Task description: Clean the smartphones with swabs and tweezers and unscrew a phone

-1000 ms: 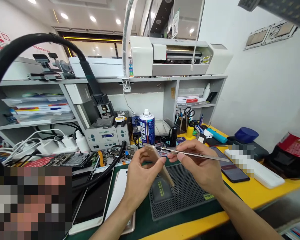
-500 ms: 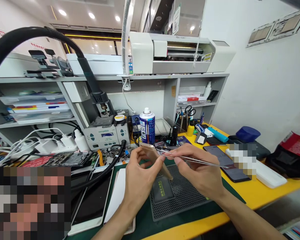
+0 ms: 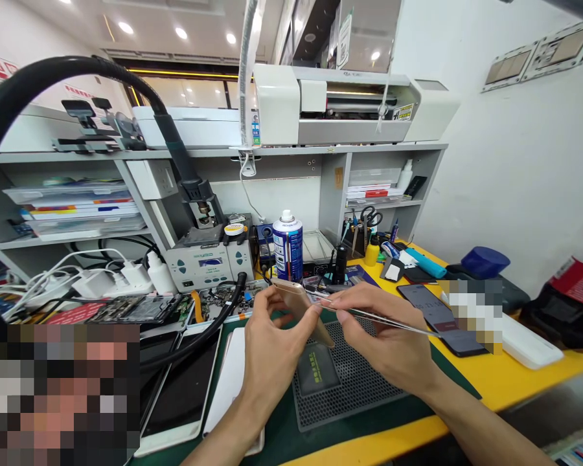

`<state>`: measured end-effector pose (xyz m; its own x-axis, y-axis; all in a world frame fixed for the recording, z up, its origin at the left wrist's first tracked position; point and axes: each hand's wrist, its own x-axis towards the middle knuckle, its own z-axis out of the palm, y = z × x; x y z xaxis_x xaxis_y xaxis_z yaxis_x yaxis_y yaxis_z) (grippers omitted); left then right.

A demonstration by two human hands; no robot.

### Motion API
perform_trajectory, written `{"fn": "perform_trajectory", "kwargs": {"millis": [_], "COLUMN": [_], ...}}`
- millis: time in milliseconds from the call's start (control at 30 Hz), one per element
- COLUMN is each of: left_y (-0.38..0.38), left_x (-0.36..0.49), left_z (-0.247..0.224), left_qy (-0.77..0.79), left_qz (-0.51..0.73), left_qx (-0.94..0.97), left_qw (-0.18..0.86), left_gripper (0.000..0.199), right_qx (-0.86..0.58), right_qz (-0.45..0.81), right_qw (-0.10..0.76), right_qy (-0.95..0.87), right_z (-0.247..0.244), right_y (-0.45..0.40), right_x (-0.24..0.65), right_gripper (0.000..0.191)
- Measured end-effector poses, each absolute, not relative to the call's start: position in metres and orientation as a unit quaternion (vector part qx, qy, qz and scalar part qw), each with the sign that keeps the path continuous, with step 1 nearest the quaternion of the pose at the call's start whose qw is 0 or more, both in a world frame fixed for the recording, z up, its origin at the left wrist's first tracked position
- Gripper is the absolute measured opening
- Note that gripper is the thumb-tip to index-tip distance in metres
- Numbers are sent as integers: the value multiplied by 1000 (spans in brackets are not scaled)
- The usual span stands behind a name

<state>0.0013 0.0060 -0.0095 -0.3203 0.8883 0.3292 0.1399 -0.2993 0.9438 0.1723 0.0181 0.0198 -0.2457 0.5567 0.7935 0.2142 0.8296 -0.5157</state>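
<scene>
My left hand (image 3: 276,346) is closed around a gold smartphone (image 3: 298,303), tilted with its back towards me, above a dark perforated mat (image 3: 354,382). Between the thumb and fingers of my right hand (image 3: 386,336) is a pair of thin metal tweezers (image 3: 369,316). Their tips point left, at the phone's upper right edge; whether they touch it I cannot tell. Beneath the phone, a black pad with yellow-green print (image 3: 315,370) lies on the mat. The phone's front faces away and is hidden.
A blue-and-white spray can (image 3: 287,249) stands behind my hands, beside a grey soldering station (image 3: 208,262). White-framed tablets (image 3: 182,388) lie at left under a black hose. On the right are a dark phone (image 3: 442,320) and a long white object (image 3: 529,340). Circuit boards (image 3: 140,310) fill the back left.
The view has shifted slightly, so the surroundings sit a little lower and further right. Both hands keep their hold, and the tweezers have tilted only slightly.
</scene>
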Motion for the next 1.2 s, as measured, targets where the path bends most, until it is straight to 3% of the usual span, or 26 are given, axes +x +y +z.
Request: {"fn": "perform_trajectory", "kwargs": {"millis": [1200], "left_y": [2], "left_x": [-2], "left_z": [-9], "left_qy": [553], "left_qz": [593], "left_qx": [531], "left_qw": [244], "left_gripper": [54], "right_qx": [-238], "right_qz": [161], "right_qw": [552], "right_qy": [-783], "right_z": [12], "right_y": [22], "right_x": [174], "right_gripper": [20]}}
